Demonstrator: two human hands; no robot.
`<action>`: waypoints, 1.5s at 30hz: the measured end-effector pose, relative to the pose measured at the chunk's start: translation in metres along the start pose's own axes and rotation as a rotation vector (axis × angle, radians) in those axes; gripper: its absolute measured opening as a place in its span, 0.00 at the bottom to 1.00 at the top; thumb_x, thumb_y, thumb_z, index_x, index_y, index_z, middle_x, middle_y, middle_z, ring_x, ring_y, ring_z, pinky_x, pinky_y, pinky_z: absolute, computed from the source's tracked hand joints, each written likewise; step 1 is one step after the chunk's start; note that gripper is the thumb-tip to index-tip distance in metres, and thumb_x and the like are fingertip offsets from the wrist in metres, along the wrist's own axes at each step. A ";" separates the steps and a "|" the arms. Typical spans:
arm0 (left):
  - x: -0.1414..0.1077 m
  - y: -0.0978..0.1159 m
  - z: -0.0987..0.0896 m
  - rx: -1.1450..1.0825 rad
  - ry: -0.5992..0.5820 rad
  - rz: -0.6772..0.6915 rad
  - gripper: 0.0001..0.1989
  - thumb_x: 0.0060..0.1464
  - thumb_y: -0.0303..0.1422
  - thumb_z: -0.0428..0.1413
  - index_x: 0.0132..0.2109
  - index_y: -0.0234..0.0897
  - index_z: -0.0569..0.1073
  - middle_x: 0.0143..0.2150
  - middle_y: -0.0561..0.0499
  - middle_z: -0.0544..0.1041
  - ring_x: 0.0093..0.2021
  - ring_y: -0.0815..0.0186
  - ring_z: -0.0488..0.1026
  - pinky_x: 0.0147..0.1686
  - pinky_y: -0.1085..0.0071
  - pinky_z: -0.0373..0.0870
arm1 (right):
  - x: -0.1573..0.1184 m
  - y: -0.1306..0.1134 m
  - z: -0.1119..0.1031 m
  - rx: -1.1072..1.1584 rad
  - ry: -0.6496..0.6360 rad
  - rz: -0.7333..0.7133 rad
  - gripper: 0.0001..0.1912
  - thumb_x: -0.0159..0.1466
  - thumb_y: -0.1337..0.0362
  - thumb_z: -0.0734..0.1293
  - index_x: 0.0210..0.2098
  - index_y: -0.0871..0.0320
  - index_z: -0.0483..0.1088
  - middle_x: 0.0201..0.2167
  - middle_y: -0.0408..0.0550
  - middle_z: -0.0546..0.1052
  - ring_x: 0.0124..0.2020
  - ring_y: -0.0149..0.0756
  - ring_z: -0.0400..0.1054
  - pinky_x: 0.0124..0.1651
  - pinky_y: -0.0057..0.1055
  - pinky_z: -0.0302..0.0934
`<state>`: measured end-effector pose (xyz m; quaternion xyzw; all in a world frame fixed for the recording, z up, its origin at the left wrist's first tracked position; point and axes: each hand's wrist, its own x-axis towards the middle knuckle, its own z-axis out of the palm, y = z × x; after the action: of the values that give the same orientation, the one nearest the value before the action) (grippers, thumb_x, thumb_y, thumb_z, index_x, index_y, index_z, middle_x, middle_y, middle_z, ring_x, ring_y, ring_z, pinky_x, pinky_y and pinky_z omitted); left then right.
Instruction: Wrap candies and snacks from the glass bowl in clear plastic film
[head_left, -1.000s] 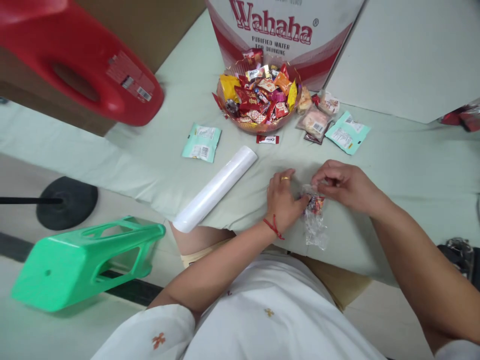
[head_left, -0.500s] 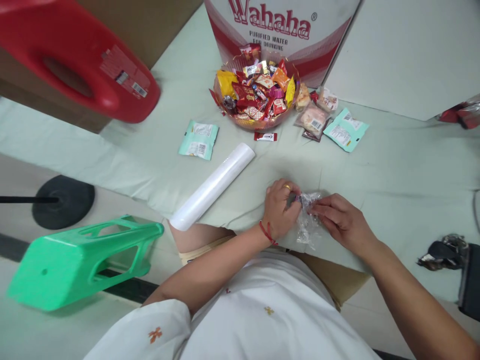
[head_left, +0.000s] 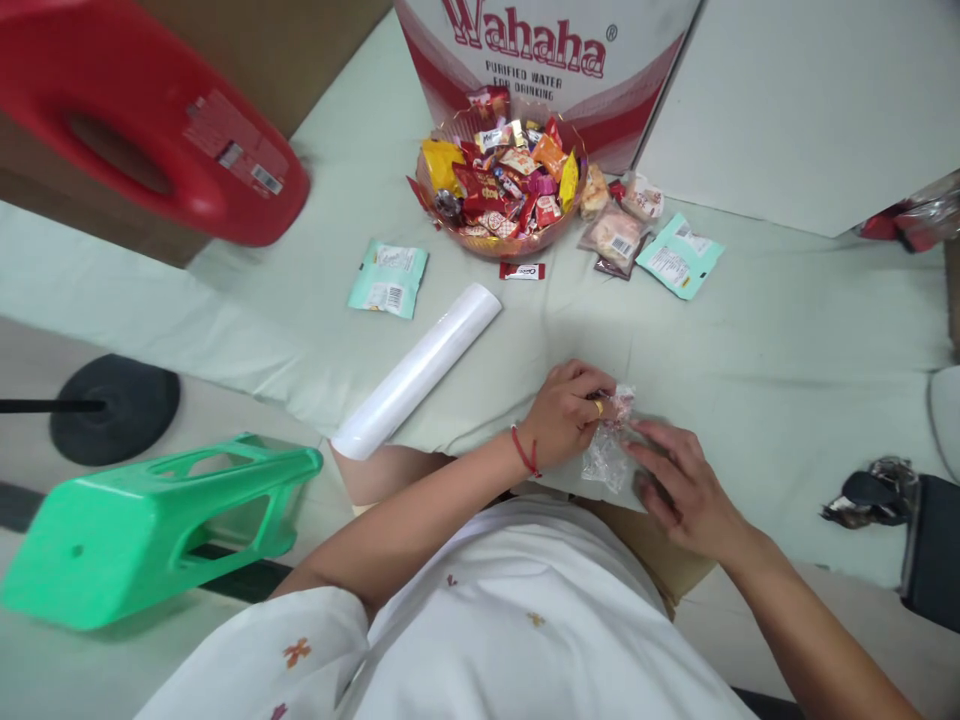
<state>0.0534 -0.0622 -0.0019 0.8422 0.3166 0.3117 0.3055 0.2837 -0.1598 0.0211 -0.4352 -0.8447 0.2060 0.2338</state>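
At the table's near edge, my left hand point(head_left: 571, 415), with a ring and a red string bracelet at the wrist, is closed on a crumpled clear plastic bag point(head_left: 606, 462). Something small and reddish shows at the bag's upper part; its kind is too blurred to tell. Just right of the bag is my right hand point(head_left: 686, 490), open, its fingers apart and pointing at the plastic. Whether a fingertip touches the bag, I cannot tell. Left of my hands, a white plastic roll point(head_left: 416, 372) lies slantwise on the cloth.
A glass bowl point(head_left: 499, 245) of wrapped sweets stands before a Wahaha carton point(head_left: 555, 60). Packets point(head_left: 681, 257) lie beside it, and another mint packet point(head_left: 388, 278) is further left. A red jug point(head_left: 225, 150) stands back left, a green stool point(head_left: 150, 530) below. Keys point(head_left: 874, 497) lie right.
My right hand has let go of the plastic bag, opened its fingers and moved slightly down. My left hand has shifted its grip on the bag. The whole view has drifted slightly.
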 end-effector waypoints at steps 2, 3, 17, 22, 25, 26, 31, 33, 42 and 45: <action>0.002 0.000 0.001 -0.024 0.016 0.010 0.15 0.61 0.24 0.51 0.38 0.42 0.82 0.47 0.47 0.80 0.48 0.60 0.70 0.52 0.60 0.67 | -0.003 -0.006 0.006 -0.058 0.039 0.001 0.34 0.66 0.71 0.69 0.69 0.54 0.61 0.63 0.62 0.68 0.60 0.55 0.65 0.57 0.55 0.66; 0.003 0.000 0.002 -0.038 0.027 0.017 0.15 0.62 0.25 0.50 0.39 0.41 0.82 0.47 0.47 0.80 0.48 0.60 0.70 0.51 0.60 0.68 | -0.002 -0.008 0.010 -0.085 0.062 -0.010 0.32 0.65 0.70 0.70 0.67 0.55 0.64 0.61 0.62 0.71 0.59 0.55 0.65 0.57 0.55 0.66; 0.005 -0.001 0.001 -0.201 0.023 -0.188 0.22 0.60 0.25 0.47 0.59 0.42 0.70 0.48 0.49 0.83 0.52 0.61 0.76 0.69 0.51 0.54 | 0.072 0.014 -0.006 0.350 0.201 0.476 0.07 0.67 0.57 0.70 0.38 0.52 0.79 0.32 0.45 0.77 0.36 0.37 0.69 0.40 0.35 0.64; 0.006 0.004 0.001 -0.327 0.121 -0.335 0.13 0.62 0.30 0.51 0.54 0.38 0.69 0.42 0.48 0.81 0.47 0.60 0.76 0.58 0.58 0.69 | 0.082 0.024 0.004 0.415 0.210 0.601 0.09 0.63 0.55 0.73 0.36 0.53 0.77 0.32 0.44 0.73 0.35 0.36 0.64 0.37 0.33 0.61; 0.006 0.007 0.007 -0.302 0.183 -0.264 0.11 0.64 0.35 0.55 0.52 0.38 0.68 0.42 0.47 0.77 0.44 0.61 0.74 0.50 0.61 0.72 | 0.082 0.023 0.007 0.437 0.246 0.640 0.12 0.60 0.57 0.74 0.42 0.53 0.75 0.36 0.43 0.71 0.32 0.32 0.61 0.35 0.31 0.60; 0.005 0.007 0.010 -0.282 0.201 -0.226 0.10 0.65 0.35 0.55 0.51 0.39 0.68 0.43 0.46 0.75 0.45 0.61 0.73 0.50 0.62 0.72 | 0.082 0.022 0.008 0.425 0.265 0.630 0.13 0.61 0.58 0.74 0.43 0.53 0.75 0.37 0.43 0.70 0.32 0.31 0.60 0.35 0.31 0.59; 0.002 0.004 0.016 -0.223 0.252 -0.180 0.09 0.67 0.34 0.52 0.52 0.38 0.67 0.48 0.43 0.70 0.50 0.58 0.70 0.51 0.60 0.71 | 0.081 0.022 0.016 0.317 0.357 0.514 0.05 0.65 0.61 0.70 0.39 0.53 0.76 0.38 0.45 0.71 0.32 0.32 0.61 0.36 0.33 0.61; 0.001 0.004 0.017 -0.237 0.214 -0.156 0.10 0.68 0.32 0.50 0.54 0.38 0.65 0.49 0.43 0.71 0.49 0.59 0.71 0.51 0.61 0.71 | 0.083 0.026 0.020 0.255 0.359 0.455 0.04 0.66 0.63 0.68 0.39 0.53 0.76 0.39 0.47 0.74 0.34 0.35 0.64 0.39 0.35 0.62; 0.000 0.006 0.023 -0.144 0.294 -0.167 0.13 0.68 0.26 0.42 0.56 0.37 0.64 0.53 0.39 0.70 0.58 0.56 0.69 0.57 0.54 0.71 | 0.088 0.027 0.007 0.286 0.221 0.401 0.12 0.72 0.58 0.63 0.50 0.51 0.76 0.44 0.49 0.80 0.47 0.42 0.72 0.51 0.42 0.65; 0.000 0.004 0.024 -0.132 0.294 -0.176 0.15 0.68 0.26 0.43 0.59 0.36 0.62 0.59 0.36 0.67 0.66 0.54 0.64 0.61 0.50 0.69 | 0.093 0.022 0.002 0.302 0.040 0.359 0.12 0.70 0.55 0.66 0.48 0.51 0.78 0.44 0.49 0.81 0.47 0.43 0.73 0.53 0.43 0.65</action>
<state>0.0720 -0.0726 -0.0144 0.7349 0.4090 0.4235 0.3364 0.2490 -0.0704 0.0275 -0.5426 -0.7084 0.3598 0.2725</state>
